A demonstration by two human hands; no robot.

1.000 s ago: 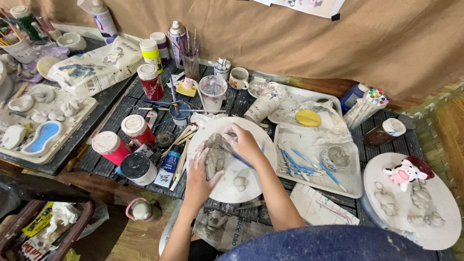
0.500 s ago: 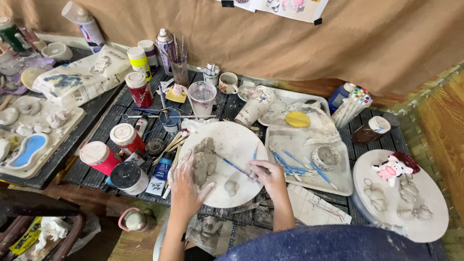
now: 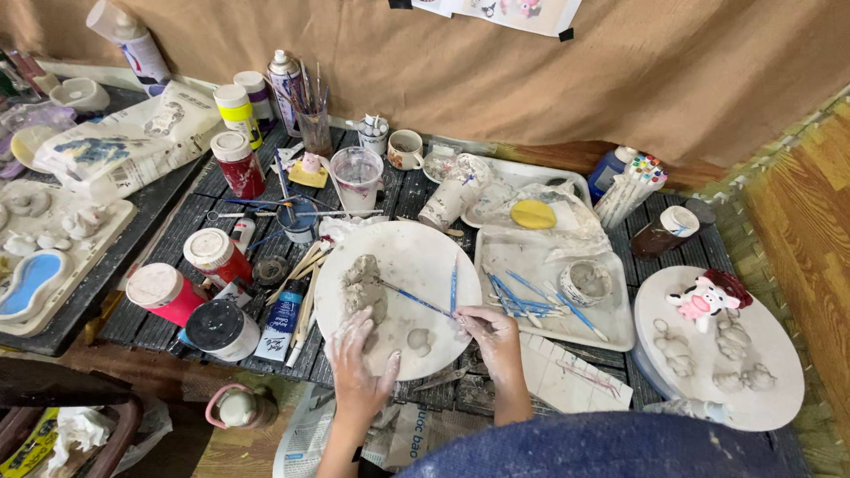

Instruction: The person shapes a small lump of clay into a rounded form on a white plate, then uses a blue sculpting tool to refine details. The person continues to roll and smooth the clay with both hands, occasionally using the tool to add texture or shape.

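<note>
A round white board [image 3: 416, 257] lies on the dark slatted table in front of me. On it rests a grey clay figure [image 3: 363, 288] and a small clay lump [image 3: 418, 339]. My left hand [image 3: 359, 363], smeared with clay, rests on the board's near edge just below the figure, fingers spread. My right hand [image 3: 490, 332] grips a thin blue-handled tool [image 3: 414, 302] whose tip touches the figure. Another blue tool [image 3: 454, 283] lies on the board.
Paint jars [image 3: 217, 255] and tubes crowd the left. A plastic cup [image 3: 356, 176] stands behind the board. A white tray [image 3: 611, 329] with blue tools and a clay bowl [image 3: 585, 281] sits right, beside a round board [image 3: 779, 389] bearing a painted cow figure [image 3: 707, 299].
My right hand left the figure, drew back to the board's right edge and now holds the blue tool against the clay. My left hand slid down to the board's near edge.
</note>
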